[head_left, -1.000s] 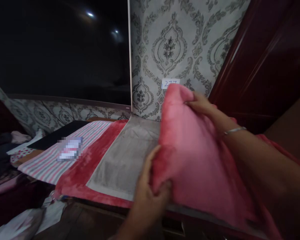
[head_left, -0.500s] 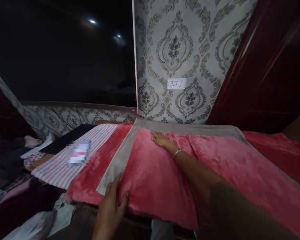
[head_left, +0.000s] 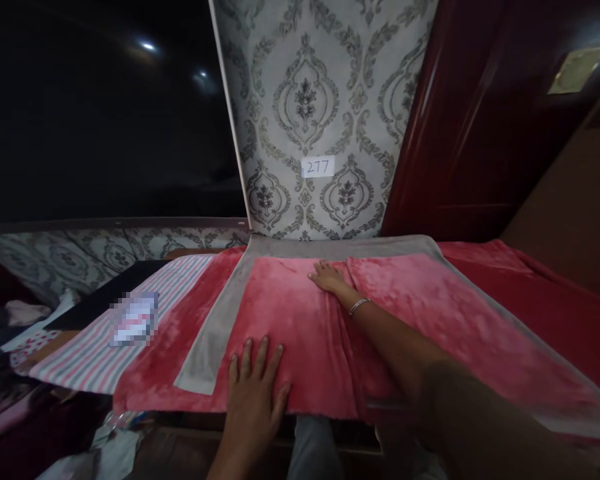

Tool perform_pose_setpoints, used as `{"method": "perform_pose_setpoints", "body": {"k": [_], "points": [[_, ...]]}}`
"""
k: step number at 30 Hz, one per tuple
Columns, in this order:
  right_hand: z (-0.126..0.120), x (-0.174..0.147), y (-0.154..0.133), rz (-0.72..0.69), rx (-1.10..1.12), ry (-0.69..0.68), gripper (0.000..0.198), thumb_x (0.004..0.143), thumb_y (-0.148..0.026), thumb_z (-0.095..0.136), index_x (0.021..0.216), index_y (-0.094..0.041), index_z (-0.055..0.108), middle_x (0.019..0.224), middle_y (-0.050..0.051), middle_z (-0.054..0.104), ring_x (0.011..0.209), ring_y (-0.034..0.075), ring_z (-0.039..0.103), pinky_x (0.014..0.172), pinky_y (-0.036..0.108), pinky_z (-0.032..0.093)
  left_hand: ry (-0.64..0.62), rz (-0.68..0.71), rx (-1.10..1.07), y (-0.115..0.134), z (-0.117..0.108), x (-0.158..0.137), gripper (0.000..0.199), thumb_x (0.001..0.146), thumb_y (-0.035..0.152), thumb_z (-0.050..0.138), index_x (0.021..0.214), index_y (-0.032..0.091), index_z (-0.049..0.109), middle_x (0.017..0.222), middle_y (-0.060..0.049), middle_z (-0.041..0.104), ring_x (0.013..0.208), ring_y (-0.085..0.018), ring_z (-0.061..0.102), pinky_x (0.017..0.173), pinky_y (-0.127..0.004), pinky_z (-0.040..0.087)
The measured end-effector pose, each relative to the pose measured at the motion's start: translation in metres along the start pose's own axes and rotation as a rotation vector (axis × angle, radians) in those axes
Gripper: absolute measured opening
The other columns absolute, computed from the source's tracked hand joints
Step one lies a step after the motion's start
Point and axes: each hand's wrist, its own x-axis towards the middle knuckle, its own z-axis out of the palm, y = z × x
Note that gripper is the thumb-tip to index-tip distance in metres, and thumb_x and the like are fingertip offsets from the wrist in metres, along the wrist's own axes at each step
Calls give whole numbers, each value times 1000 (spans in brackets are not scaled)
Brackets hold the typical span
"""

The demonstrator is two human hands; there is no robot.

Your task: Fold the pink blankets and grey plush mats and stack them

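Below patterned wallpaper, red cloth bears left hand and right hand (fingers spread).

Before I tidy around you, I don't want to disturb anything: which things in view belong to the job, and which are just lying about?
In the job:
pink-red cloth, under left hand and right hand
grey cloth beneath it

Just lying about, apparently:
blurred item
dark flat item
crumpled white item, lower left

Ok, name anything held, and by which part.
Nothing is held: the left hand lies spread on the near end of the red cloth; the right hand rests near its far edge.
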Motion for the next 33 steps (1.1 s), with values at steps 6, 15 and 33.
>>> {"method": "perform_pose_setpoints", "body": {"k": [6,15,33], "points": [[-41,-58,42,-120,126,165,50,100,-31,43,147,-14,50,152,12,50,139,21,46,114,31,35,-154,-77,-133,-6,-21,16,53,91,40,51,142,27,58,155,-8,47,148,-39,34,115,-66,31],[-7,-219,142,-261,303,417,39,93,-35,51,124,-18,69,120,11,72,108,25,68,96,41,54,-171,41,-776,54,-52,105,40,93,36,48,123,20,69,129,-11,70,121,-26,63,110,-46,46],[19,-272,121,-188,20,159,79,77,-18,62,153,-32,43,164,7,30,152,32,22,121,57,20,-503,-753,-1564,167,47,279,66,70,12,71,132,21,50,62,6,63,50,-13,62,57,-25,55]]}}
